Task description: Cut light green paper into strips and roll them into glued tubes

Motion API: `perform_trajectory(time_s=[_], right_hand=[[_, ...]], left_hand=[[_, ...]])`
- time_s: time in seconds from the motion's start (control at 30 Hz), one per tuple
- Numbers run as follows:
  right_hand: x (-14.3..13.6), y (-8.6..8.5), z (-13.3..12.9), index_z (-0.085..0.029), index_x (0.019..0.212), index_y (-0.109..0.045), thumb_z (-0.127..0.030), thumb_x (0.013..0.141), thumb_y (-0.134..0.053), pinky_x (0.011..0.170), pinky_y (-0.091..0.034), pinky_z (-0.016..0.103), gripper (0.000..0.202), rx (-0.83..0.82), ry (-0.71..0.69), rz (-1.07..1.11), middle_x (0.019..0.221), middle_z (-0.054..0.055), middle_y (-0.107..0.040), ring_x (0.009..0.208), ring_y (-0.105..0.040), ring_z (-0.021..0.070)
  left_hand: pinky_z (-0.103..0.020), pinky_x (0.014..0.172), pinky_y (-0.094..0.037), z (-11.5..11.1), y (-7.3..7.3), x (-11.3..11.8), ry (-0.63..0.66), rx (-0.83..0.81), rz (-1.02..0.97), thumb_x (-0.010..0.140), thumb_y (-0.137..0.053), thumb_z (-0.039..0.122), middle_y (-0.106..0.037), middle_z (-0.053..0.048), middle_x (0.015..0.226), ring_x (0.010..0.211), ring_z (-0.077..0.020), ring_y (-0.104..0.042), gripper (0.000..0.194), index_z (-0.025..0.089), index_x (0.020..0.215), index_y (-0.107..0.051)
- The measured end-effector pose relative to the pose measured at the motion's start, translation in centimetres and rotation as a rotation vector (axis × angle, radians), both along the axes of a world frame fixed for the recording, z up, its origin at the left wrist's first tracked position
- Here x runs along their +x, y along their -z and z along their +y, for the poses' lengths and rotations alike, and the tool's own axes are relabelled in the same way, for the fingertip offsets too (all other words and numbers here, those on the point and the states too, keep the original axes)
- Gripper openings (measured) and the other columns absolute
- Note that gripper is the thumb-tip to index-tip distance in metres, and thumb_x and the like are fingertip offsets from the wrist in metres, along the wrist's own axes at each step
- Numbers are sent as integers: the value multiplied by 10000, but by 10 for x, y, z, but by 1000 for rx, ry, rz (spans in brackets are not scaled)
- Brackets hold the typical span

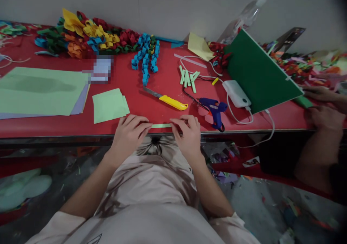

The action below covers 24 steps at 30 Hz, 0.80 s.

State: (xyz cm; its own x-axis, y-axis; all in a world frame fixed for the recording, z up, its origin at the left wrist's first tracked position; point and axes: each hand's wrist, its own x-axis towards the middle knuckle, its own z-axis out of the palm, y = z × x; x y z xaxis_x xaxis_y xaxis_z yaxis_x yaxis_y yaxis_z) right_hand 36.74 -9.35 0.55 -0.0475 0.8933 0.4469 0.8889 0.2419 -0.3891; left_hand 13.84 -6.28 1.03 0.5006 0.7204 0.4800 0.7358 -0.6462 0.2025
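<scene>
A narrow light green paper strip stretches sideways at the table's front edge. Its left end is pinched in the fingers of my left hand, and its right end in those of my right hand. Beyond the strip lies a yellow-handled utility knife, its blade pointing left. Square light green paper sheets rest beside my left hand. Close to my right hand is a blue hot glue gun. Several folded green strips lie in a small heap behind the knife.
Colourful paper chains line the wall, with blue chains hanging forward. Large green sheets lie left. A white power bank with cables stands by a tilted green board. At right is another person's hand. A plastic bottle stands behind.
</scene>
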Motion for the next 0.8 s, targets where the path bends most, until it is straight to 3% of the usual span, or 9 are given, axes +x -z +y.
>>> perform_trajectory(time_s=[0.17,0.33,0.53,0.67,0.73,0.8], right_hand=[[-15,2,-11,-338,1371,-624,-343,1031,-503,882,-369,421,361,-20,-169,-258,1415,54,-601,1173,-538,262],[3,10,-13,-313,1347,-644,-294,1035,-499,921,-334,433,345,28,7,-279,1376,51,-652,1176,-541,254],[19,21,-11,-296,1294,-665,-274,1041,-475,911,-338,403,317,42,76,-154,1347,32,-672,1158,-527,233],[15,36,-5,-246,1243,-677,-244,1036,-458,875,-339,400,301,147,146,-28,1272,42,-714,999,-520,224],[12,41,-3,-244,1226,-686,-243,1024,-478,863,-327,411,290,170,165,-19,1271,43,-714,958,-503,229],[11,43,-2,-241,1225,-686,-234,1018,-484,860,-319,417,289,169,163,-13,1282,44,-708,955,-497,232]], left_hand=[[-422,803,-411,-11,4,-3,26,102,140,982,-587,236,-732,-79,1189,1036,-261,-637,235,204,1194,-684],[-411,829,-437,-12,9,-9,59,140,148,967,-618,195,-727,-77,1234,1055,-252,-648,319,194,1284,-645],[-369,816,-467,-17,7,-17,57,158,-25,926,-664,143,-773,-44,1023,936,-219,-674,169,214,1075,-699],[-293,768,-502,-7,-20,-19,-45,79,-234,933,-635,155,-750,-34,892,806,-169,-666,125,208,1017,-710],[-258,711,-494,18,-42,-6,-102,61,-321,926,-634,180,-731,-13,827,719,-142,-642,144,214,1034,-724],[-241,723,-494,59,-63,21,-98,32,-434,908,-641,209,-727,-1,815,693,-125,-624,141,219,1013,-734]])
